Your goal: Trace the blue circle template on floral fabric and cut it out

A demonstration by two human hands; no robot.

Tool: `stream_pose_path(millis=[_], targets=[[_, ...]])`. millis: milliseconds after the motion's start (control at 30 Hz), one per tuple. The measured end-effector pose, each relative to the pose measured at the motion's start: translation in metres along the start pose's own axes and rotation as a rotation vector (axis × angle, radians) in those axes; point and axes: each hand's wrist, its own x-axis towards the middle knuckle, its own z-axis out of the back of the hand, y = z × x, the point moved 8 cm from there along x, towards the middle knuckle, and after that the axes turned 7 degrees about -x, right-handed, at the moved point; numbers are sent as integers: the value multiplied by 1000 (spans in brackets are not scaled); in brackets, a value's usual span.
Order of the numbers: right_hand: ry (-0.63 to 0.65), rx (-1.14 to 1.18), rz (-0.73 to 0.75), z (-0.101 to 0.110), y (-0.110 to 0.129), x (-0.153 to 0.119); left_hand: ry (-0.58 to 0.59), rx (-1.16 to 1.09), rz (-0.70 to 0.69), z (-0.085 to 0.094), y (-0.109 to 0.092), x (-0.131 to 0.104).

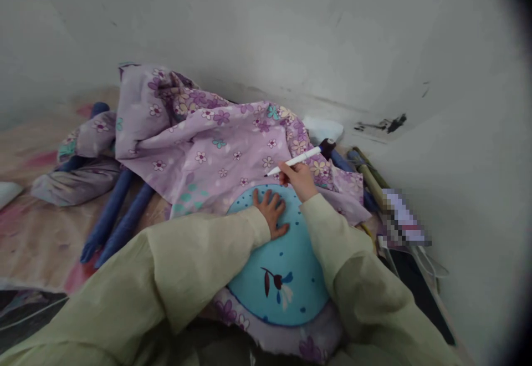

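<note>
A round blue board (297, 266) with dark dots and a painted flower lies on purple flowered cloth (208, 150). My left hand (271, 212) rests on the board's upper part with its fingers spread. Just above the board's far edge, my right hand (300, 180) closes round a white pen (297, 159). The pen slants down to the left, its tip at the cloth by the rim. Whether the tip touches the cloth I cannot tell. Part of the board is covered by my sleeves.
Blue rolled tubes (114, 216) lie at the left on a pinkish cover (41, 244). A grey wall (266, 33) rises behind the cloth. At the right are olive-coloured rolls (372, 180) and a dark flat panel (419, 294). A white object (324, 128) sits by the wall.
</note>
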Motion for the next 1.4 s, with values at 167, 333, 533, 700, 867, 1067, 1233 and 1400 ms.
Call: stream_pose_path(millis=[167,333,533,700,867,1067,1233,1400], targets=[[107,-82,-39,-28,-26,13,-23,-23,-1,-4,2,2],[143,-136,-40,-36,-36,18,-47,-34,-33,-6,1,2],[102,-192,-17,-40,-42,20,-67,-20,-3,-3,-1,3],[120,-213,3,-43,-43,19,-25,-31,15,-3,-2,4],[170,-295,52,-45,-41,19,3,-44,13,-4,-1,4],[193,-310,61,-46,-40,19,-10,-38,13,-5,-1,5],[220,-327,67,-48,-36,17,-20,-25,33,-6,-2,5],[226,-344,77,-48,-36,18,-22,-24,25,-4,-2,5]])
